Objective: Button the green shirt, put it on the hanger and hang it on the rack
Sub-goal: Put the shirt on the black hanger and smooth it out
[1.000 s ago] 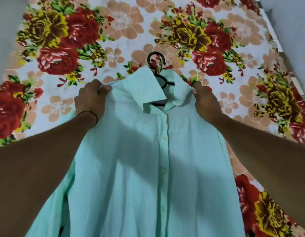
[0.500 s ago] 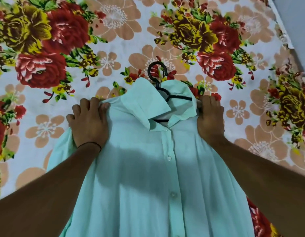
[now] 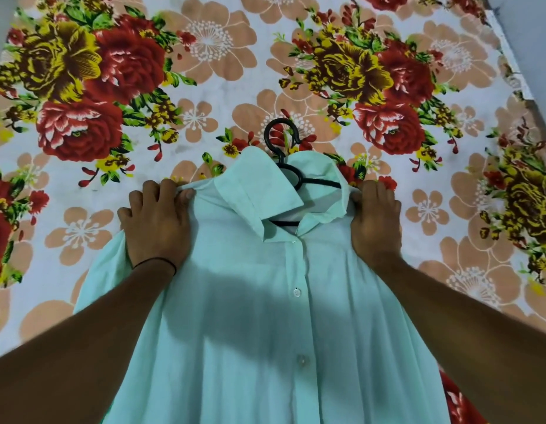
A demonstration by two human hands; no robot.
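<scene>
So nearest the camera, down at 6 o'clock, the green shirt lies front-up on a floral bedsheet, spreading from the bottom edge up to about the middle. The placket is closed, with two white buttons visible down the front. Both forearms come in from the lower corners.

Further up, the person's left hand sits at 9 o'clock of the collar, fingers curled and pinching a bunched bit of shoulder fabric. There's a thin black band on that wrist. The right hand is at 3 o'clock of the collar, fingers curled down over the other shoulder edge, gripping the shirt there.

The black hanger is inside the shirt. One arm shows through the open neck, and its hook pokes out at 12 o'clock, lying flat on the sheet. The big red and yellow roses are past that, well apart from the shirt.
</scene>
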